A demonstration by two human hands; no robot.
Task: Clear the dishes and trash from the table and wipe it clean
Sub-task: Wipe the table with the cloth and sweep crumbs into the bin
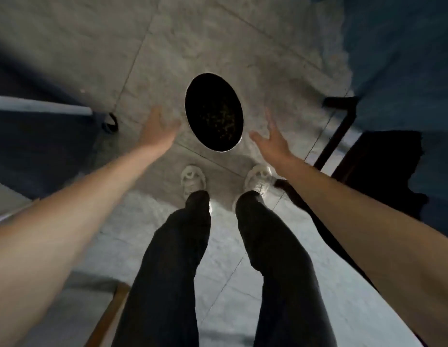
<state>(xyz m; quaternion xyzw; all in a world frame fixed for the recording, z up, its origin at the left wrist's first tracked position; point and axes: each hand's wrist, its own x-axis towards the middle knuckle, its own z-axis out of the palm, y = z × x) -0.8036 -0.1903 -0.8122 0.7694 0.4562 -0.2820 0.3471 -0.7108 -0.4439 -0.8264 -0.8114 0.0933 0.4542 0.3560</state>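
The left hand (156,128) hangs with fingers loose, holding nothing, just left of the round dark bin (214,112) on the tiled floor (67,46). The right hand (273,144), fingers spread and likewise free, flanks its other side, probably having dropped trash.

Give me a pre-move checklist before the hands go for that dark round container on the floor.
1. Left hand free: ok, fingers straight, holding nothing.
2. Right hand free: ok, fingers spread, holding nothing.
3. Dark round container between the hands: ok, one hand on each side of it, neither touching.
4. Container upright with mouth open: ok, opening faces up; small specks show inside.
5. Feet clear of the container: ok, both white shoes stand nearer the person.
6. Container's weight or fill: cannot tell, inside is too dark.
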